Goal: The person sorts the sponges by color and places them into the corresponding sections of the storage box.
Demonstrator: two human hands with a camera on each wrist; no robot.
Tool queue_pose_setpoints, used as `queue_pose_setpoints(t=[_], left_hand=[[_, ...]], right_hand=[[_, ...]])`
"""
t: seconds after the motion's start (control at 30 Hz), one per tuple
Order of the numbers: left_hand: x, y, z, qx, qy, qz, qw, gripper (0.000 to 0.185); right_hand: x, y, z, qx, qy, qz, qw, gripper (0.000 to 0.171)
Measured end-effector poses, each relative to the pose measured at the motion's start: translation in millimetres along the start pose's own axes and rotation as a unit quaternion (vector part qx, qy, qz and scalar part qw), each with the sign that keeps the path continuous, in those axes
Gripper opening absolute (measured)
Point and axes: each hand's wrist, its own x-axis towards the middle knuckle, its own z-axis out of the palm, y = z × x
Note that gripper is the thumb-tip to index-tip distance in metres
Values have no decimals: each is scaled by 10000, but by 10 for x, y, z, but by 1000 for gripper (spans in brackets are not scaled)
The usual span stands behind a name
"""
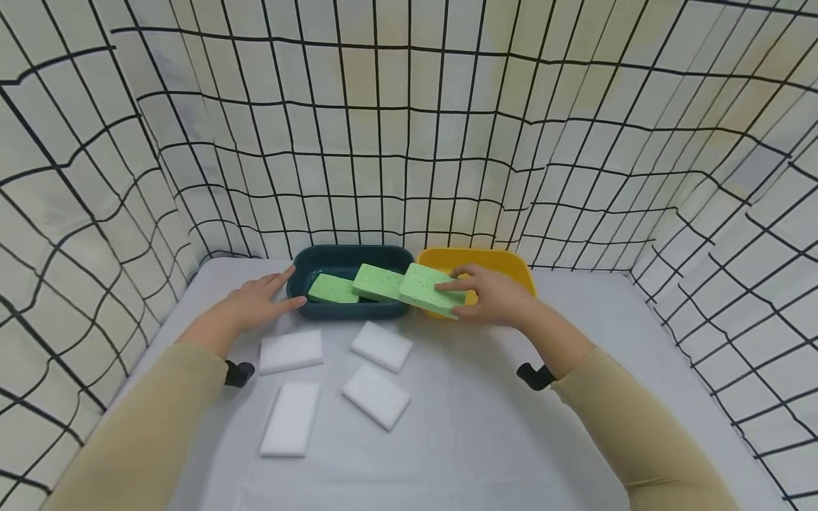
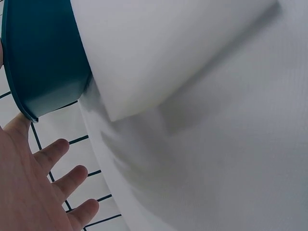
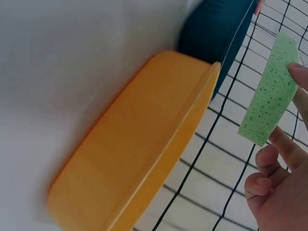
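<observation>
My right hand pinches a green sponge by its right end. In the head view that sponge is over the inner end of the yellow bin; the right wrist view shows the sponge held above the bins' rims, between thumb and fingers. My left hand touches the left end of the dark teal bin, its fingers fairly straight and spread, as the left wrist view of the hand also shows. Two more green sponges, one on the left and one nearer the middle, lie in the teal bin.
Several white sponge blocks, including one at upper left, one at lower left and one at lower right, lie on the white tabletop before the bins. Black wire grid panels stand behind and at both sides.
</observation>
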Motion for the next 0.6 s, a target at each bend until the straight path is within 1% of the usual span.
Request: queue_pose_setpoints(t=[0.1,0.23,0.47,0.6], left_hand=[[3,-20,11,-46,10,-8,10000,98],[27,-30,20,-71,13,-8,10000,98],[-3,-6,12,-139,22,-48,9999,98],[-17,3,2,-141,8,-55,9999,98]], right_hand=[[192,-139,27,116,-117,75,9998,44],[417,-295,55,395,-221,41,9990,45],[794,-551,100,505,-328,-429,9973,45],[982,-675,169,547,-416,-518,9963,45]])
